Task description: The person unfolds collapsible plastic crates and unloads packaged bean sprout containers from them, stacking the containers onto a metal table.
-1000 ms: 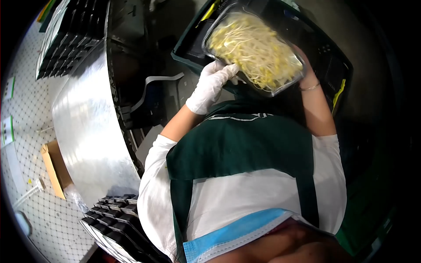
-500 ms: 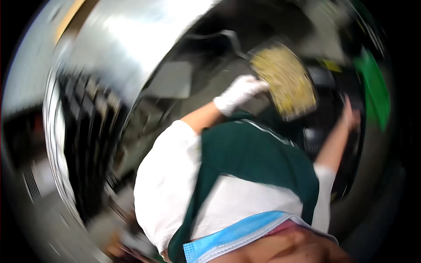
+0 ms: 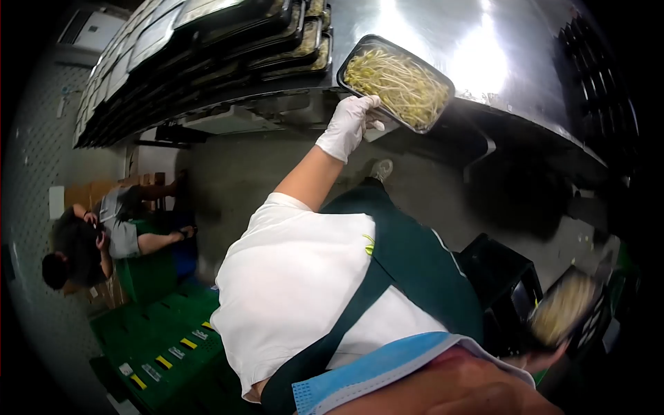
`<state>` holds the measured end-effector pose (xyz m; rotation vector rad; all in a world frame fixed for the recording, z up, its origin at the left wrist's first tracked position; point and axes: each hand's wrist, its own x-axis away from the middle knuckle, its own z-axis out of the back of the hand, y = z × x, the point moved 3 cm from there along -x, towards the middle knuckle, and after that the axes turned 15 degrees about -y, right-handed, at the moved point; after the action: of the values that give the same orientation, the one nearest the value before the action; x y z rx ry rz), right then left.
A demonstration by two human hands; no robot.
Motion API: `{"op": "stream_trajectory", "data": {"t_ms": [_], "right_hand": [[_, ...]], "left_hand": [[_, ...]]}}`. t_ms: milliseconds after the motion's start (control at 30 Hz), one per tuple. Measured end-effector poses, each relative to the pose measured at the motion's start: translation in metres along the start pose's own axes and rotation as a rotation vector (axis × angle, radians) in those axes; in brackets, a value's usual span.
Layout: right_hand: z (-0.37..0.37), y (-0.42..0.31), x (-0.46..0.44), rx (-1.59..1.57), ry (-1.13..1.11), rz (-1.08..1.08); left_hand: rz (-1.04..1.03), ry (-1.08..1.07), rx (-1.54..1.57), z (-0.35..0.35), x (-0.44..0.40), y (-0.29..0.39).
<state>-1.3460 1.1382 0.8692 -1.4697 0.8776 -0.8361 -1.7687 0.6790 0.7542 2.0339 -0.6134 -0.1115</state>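
My left hand (image 3: 354, 124), in a white glove, is closed on the near edge of a black tray of bean sprouts (image 3: 398, 83). That tray is at the front edge of a shiny metal table (image 3: 477, 59), partly over it; whether it touches the table I cannot tell. Low on the right, my bare right hand (image 3: 546, 357) grips the lower end of a second tray of bean sprouts (image 3: 564, 311), which is tilted and blurred. Beside that tray is a black crate (image 3: 501, 266); the right fingers are partly hidden.
Stacked filled trays (image 3: 277, 45) stand at the table's left, and black trays (image 3: 598, 76) are stacked at its right end. Green crates (image 3: 173, 339) lie at lower left. A seated person (image 3: 83, 238) is at far left. The floor (image 3: 235, 180) shows beneath the table.
My view has swung round to the table. My left hand has carried its tray from beside the crates to the table edge. The right hand, earlier apart from any tray, now grips one.
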Motion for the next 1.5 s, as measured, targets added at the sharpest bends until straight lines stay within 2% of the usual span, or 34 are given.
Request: {"op": "stream_trajectory", "data": {"t_ms": [33, 67, 100, 133, 167, 200, 233, 300, 367, 400, 467, 500, 567, 600, 667, 733, 767, 800, 867, 900, 933, 1000, 1033, 1100, 1133, 1267, 1367, 1400, 1433, 1500], "right_hand": [[-0.088, -0.010, 0.004, 0.028, -0.021, -0.137], [-0.122, 0.014, -0.024, -0.110, -0.136, -0.234], [-0.191, 0.018, -0.018, -0.243, -0.133, -0.357], [-0.172, 0.099, -0.083, -0.629, -0.977, -0.355], [-0.295, 0.057, -0.018, -0.264, -0.398, -0.424], [-0.338, 0.087, -0.037, -0.255, -0.378, -0.415], [-0.385, 0.129, -0.047, -0.324, -0.811, -0.301], [-0.469, 0.154, -0.042, -0.808, -1.336, -0.586], [-0.519, 0.173, -0.043, -0.713, -1.249, -0.891], [-0.534, 0.185, -0.046, -0.537, -1.172, -0.918], [-0.541, 0.197, -0.063, -0.228, -1.038, -0.817], [-0.548, 0.182, -0.060, -0.222, -1.036, -0.822], [-0.554, 0.148, -0.064, 0.036, -0.900, -0.571], [-0.544, 0.153, -0.079, 0.177, -0.909, -0.526], [-0.532, 0.147, -0.085, -0.003, -0.922, -0.476], [-0.532, 0.128, -0.064, 0.094, -1.172, -0.435], [-0.535, 0.125, -0.049, 0.219, -1.271, -0.227], [-0.542, 0.126, -0.041, 0.328, -1.365, -0.004], [-0.569, 0.139, -0.060, 0.251, -1.401, -0.057], [-0.591, 0.135, -0.067, 0.146, -1.449, -0.064], [-0.613, 0.139, -0.078, 0.171, -1.467, -0.010], [-0.653, 0.145, -0.095, 0.259, -1.498, 0.068], [-0.664, 0.150, -0.102, 0.385, -1.399, 0.023], [-0.665, 0.149, -0.105, 0.340, -1.379, 0.046], [-0.659, 0.149, -0.108, 0.318, -1.353, 0.061], [-0.600, 0.145, -0.128, 0.401, -1.269, 0.050], [-0.537, 0.140, -0.145, 0.406, -1.148, -0.021], [-0.512, 0.140, -0.151, 0.412, -1.109, -0.052], [-0.488, 0.136, -0.153, 0.416, -1.067, -0.084], [-0.437, 0.132, -0.150, 0.392, -0.980, -0.144]], "left_hand": [[0.036, 0.030, 0.098, 0.012, -0.012, -0.009], [0.062, 0.016, 0.121, 0.012, -0.024, -0.009], [0.074, 0.023, 0.116, 0.019, -0.039, -0.018], [0.086, 0.031, 0.114, 0.025, -0.053, -0.029], [0.126, 0.044, 0.231, 0.028, -0.065, -0.036], [0.102, -0.014, 0.180, 0.023, -0.073, -0.035], [0.114, -0.032, 0.171, 0.019, -0.078, -0.032], [0.121, -0.039, 0.177, 0.023, -0.093, -0.036], [0.066, -0.093, 0.058, 0.027, -0.098, -0.038], [0.107, -0.031, 0.155, 0.027, -0.098, -0.039], [0.161, 0.040, 0.413, 0.032, -0.097, -0.047], [0.182, 0.051, 0.572, 0.037, -0.096, -0.053], [0.173, 0.055, 0.457, 0.043, -0.096, -0.060], [0.060, -0.110, 0.111, 0.042, -0.100, -0.058], [-0.056, -0.251, -0.230, 0.038, -0.102, -0.058], [0.121, 0.030, 0.557, 0.029, -0.105, -0.051], [0.144, 0.088, 0.490, 0.019, -0.109, -0.047], [0.025, 0.140, 0.434, 0.020, -0.115, -0.051], [-0.007, 0.252, 0.448, 0.018, -0.139, -0.046], [-0.080, 0.288, 0.361, 0.019, -0.156, -0.034], [-0.030, 0.281, 0.296, 0.020, -0.171, -0.019], [-0.084, 0.283, 0.223, 0.038, -0.212, 0.002], [-0.089, 0.320, 0.220, 0.050, -0.234, 0.008], [-0.062, 0.375, 0.206, 0.061, -0.266, 0.031], [-0.039, 0.477, 0.166, 0.067, -0.280, 0.043], [-0.066, 0.393, 0.212, 0.116, -0.353, 0.072], [-0.036, 0.526, 0.331, 0.134, -0.387, 0.101], [-0.123, 0.562, 0.335, 0.136, -0.393, 0.110], [-0.173, 0.535, 0.390, 0.168, -0.422, 0.108], [-0.093, 0.470, 0.378, 0.182, -0.433, 0.121]]}}
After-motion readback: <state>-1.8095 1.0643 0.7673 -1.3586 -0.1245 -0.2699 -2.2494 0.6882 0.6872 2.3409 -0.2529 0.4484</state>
